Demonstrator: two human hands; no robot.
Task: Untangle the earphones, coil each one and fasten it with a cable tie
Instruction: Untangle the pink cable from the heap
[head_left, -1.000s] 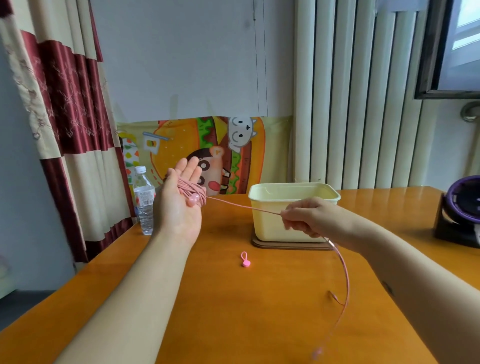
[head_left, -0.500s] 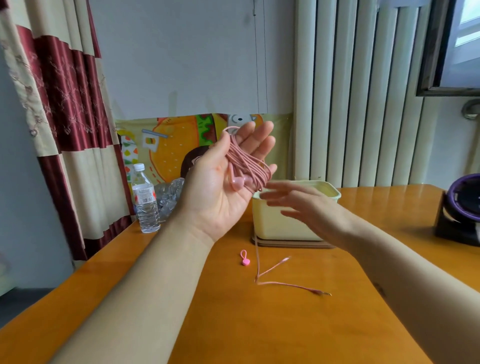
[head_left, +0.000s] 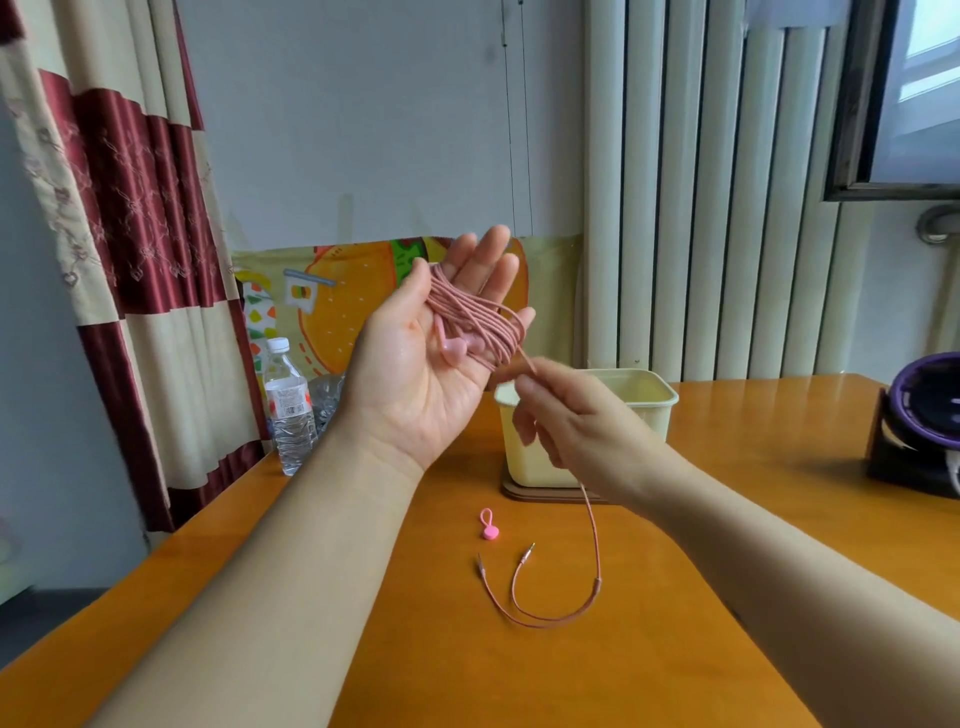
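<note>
My left hand (head_left: 431, 364) is raised, palm up, fingers straight. A pink earphone cable (head_left: 478, 322) is wound in several loops around those fingers, and its two pink earbuds (head_left: 457, 347) lie on the palm. My right hand (head_left: 566, 426) sits just below and right of the coil and pinches the cable where it leaves the loops. From there the loose end hangs down to the table and splits into two short tails with metal plugs (head_left: 527, 553). A small pink cable tie (head_left: 488, 526) lies on the table below my left wrist.
A cream plastic tub (head_left: 654, 400) stands on a brown mat behind my right hand. A water bottle (head_left: 287, 405) stands at the table's left edge by the curtain. A black and purple device (head_left: 919, 426) sits at the right edge. The orange wooden table (head_left: 727, 545) stretches toward me.
My left hand rose and turned palm up with more loops on its fingers. My right hand went from pulling the cable taut, to open, to pinching it by the coil. The loose end shortened.
</note>
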